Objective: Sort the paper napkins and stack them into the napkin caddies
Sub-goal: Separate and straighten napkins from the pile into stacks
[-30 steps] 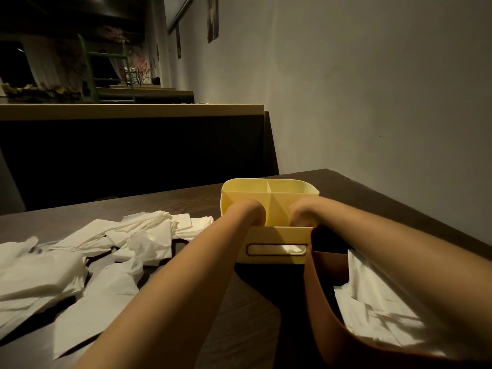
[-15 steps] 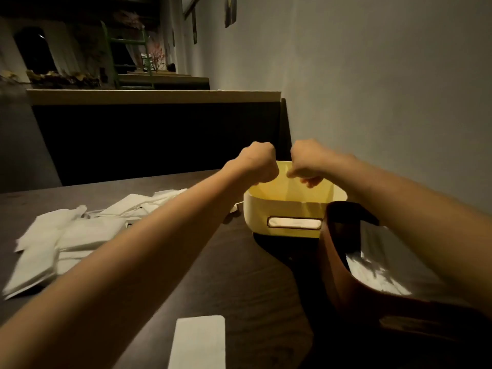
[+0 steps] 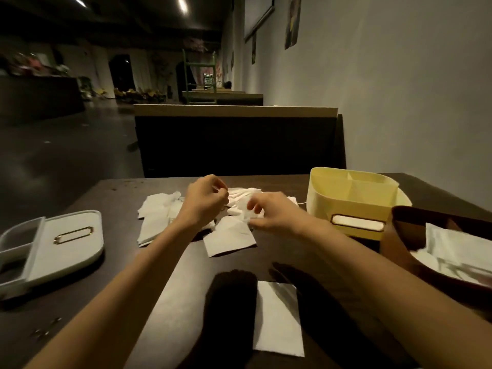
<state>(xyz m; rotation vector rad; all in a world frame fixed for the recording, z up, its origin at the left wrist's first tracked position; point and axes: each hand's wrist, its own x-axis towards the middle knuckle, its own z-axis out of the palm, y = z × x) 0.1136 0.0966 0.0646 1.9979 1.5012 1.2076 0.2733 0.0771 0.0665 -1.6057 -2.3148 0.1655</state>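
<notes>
While the brown caddy (image 3: 394,241) at the right already holds some napkins (image 3: 452,251), most of the job is left. The napkin pile (image 3: 159,217) lies loose on the counter (image 3: 277,251), and one flat napkin (image 3: 278,320) sits nearer. The yellow caddy (image 3: 346,206) and pale grey caddy (image 3: 72,235) look empty. The right hand (image 3: 274,214) pinches a crumpled napkin (image 3: 246,209). The left hand (image 3: 206,201) is curled above the pile, and I cannot tell whether it grips anything in this dim light.

Dim room: grey wall (image 3: 399,89), dark booth back (image 3: 234,139), green ladder (image 3: 198,75).
</notes>
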